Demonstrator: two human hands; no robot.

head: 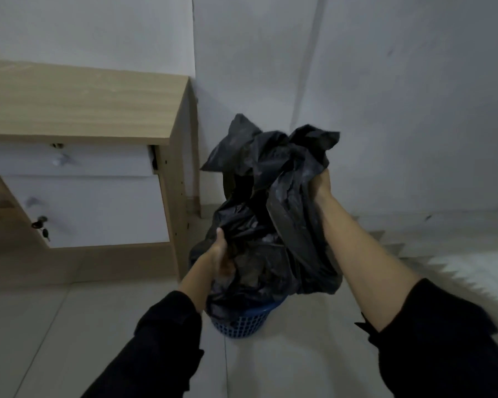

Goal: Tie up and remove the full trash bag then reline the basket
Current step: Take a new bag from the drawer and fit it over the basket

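The person's right hand [320, 183] is raised, its grip closed around a bunched fistful of the black trash bag [270, 214] near the bag's top, with loose plastic flaring above the fist in two crumpled peaks. The left hand [220, 257] sits lower, on the left side of the bag, thumb pointing upward and fingers curled into the plastic, gripping a fold there. Both forearms are bare, with black sleeves [161, 349] pushed up toward the elbows.

The bag is bulging and wrinkled, its mouth gathered but not knotted. Its lower part sits inside a small blue plastic basket [242, 323] with a lattice wall; only the basket's near rim and side show beneath the overhanging plastic. The basket stands on a floor [285, 369] of pale tiles, near the corner of a room with white walls [385, 81].

To the left, close beside the basket, stands a light wooden desk [84, 110] with a bare worktop. Below it are a white drawer [66, 160] with a round knob and a white cabinet door [98, 211] with keys [41, 225] hanging from its lock. At the right edge, a pale rug [472, 268] with a jagged border lies on the floor.
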